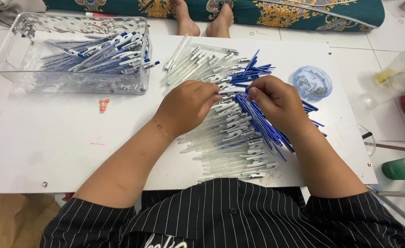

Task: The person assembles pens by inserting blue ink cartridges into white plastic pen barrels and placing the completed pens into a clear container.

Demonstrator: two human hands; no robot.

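Nearest, a black pinstriped shirt (230, 216) fills the bottom edge, both forearms reaching out over the white board (51, 147). Left hand (188, 108) curls nearly closed, fingertips pinching one end of a clear pen barrel (230, 90). Right hand (278, 103) mirrors it, thumb and forefinger pinched at the barrel's other end, other fingers tucked. Barrel held level just above the heap of clear barrels (230, 142), blue refills (262, 124) fanned to its right. Judgement: keep the barrel steady in the left pinch and line parts up straight along its axis; angled pushing would likely jam. Farther right, round lidded dish of small springs (312, 82). Far left, clear plastic bin (9, 64) holding assembled pens (101, 55).
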